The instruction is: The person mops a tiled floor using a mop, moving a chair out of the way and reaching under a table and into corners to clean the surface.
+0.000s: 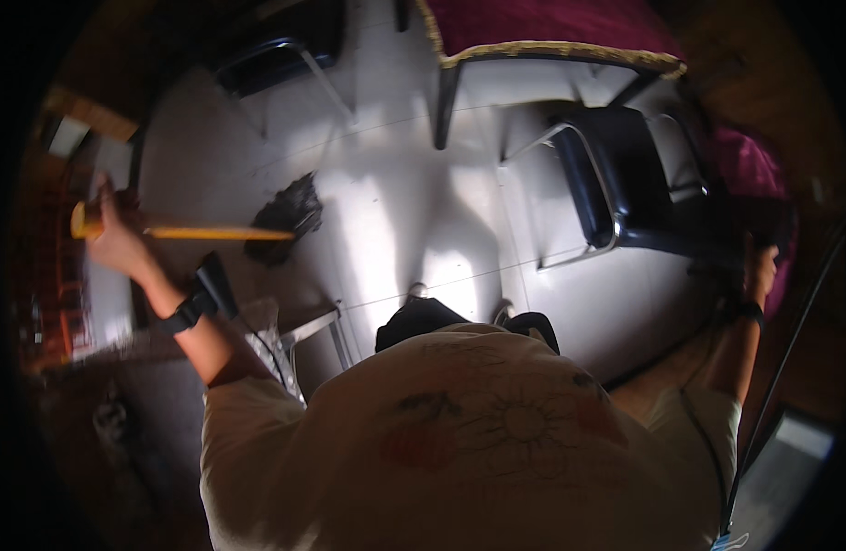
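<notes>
My left hand (116,241), far to the left, is wrapped around a long yellow pole (213,233). The pole's thick end shows beyond my fist, and it narrows towards a dark, ragged mass (288,213) low over the floor. That mass resembles a mop or broom head, though I cannot tell how it joins the pole. At the right rim, my right hand (761,270) curls around the dark edge of a black padded chair (636,165) with a metal tube frame. Shadow hides much of that grip.
A table with a maroon, gold-fringed cloth (553,27) stands ahead. Another black chair (271,62) is at upper left, and maroon cloth (750,162) lies beyond the right chair. Pale floor tiles (374,172) reflect light. A black cable (788,372) runs along the right.
</notes>
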### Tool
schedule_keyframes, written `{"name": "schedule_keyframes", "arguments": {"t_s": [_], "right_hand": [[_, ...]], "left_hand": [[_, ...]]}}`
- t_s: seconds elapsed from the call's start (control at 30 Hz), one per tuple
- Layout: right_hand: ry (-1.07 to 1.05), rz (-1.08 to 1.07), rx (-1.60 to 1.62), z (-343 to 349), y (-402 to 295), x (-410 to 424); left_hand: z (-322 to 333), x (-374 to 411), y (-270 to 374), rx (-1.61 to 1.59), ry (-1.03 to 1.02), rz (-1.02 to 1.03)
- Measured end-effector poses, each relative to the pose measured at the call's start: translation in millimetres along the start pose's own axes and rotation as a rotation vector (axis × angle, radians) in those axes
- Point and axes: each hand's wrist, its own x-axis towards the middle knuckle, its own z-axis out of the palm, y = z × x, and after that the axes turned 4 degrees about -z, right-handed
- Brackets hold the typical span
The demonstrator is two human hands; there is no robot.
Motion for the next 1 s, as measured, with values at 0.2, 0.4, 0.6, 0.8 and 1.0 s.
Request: {"name": "schedule_keyframes", "arguments": {"t_s": [0.2,0.4,0.6,0.8,1.0], "right_hand": [[0.083,-0.108,0.055,-30.2,30.4,-40.7],[0.352,-0.275,0.096,-41.7,62.5,-47.9],[0.283,-0.711,1.478,-83.9,-27.7,-142.3],[-0.875,-1.451,1.267,94.2,-231.5,-269.6],[-1.741,-1.481,0.567,138.9,-270.4,-488.3]], "left_hand": [[-64.7,-77.7,66.9,-0.035,-0.101,-0.128],[-120.1,-164.4,86.5,0.324,0.154,0.379],[-174.9,-190.6,108.4,0.715,0.000,0.453],[-134.8,-175.7,84.1,0.614,-0.026,0.444],[-176.0,-108.9,49.7,0.546,0.021,0.459]]}}
